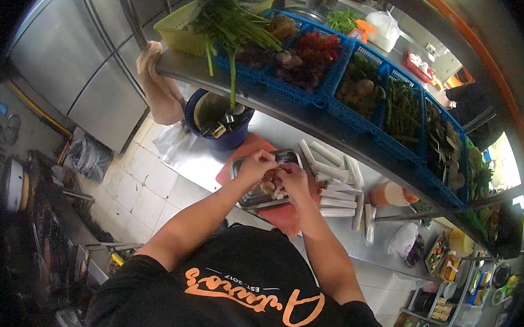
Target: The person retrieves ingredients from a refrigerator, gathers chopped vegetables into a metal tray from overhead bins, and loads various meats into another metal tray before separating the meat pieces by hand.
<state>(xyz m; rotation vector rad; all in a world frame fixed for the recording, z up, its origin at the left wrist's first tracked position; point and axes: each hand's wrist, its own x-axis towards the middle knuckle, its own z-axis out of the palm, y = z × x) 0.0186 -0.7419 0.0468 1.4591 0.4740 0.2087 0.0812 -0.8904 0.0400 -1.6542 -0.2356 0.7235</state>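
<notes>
My left hand (258, 167) is closed in a pinch over a metal tray (246, 200). My right hand (293, 181) is closed as well, fingertips close to those of the left. Whatever lies between the fingers is too small to name. Beneath them, pale and brownish food pieces (271, 185) lie in the tray. The tray rests on a red cutting board (282, 216), which shows on both sides of it. To the right, several long white wrapped rolls (337, 196) lie on the steel counter (372, 250).
A blue bucket (230, 138) stands left of the tray. Overhead, a shelf (248, 96) carries blue baskets (333, 101) of vegetables, with green stalks (237, 40) hanging over its edge. An orange-and-white container (387, 195) stands right of the rolls. A plastic bag (404, 239) lies farther right.
</notes>
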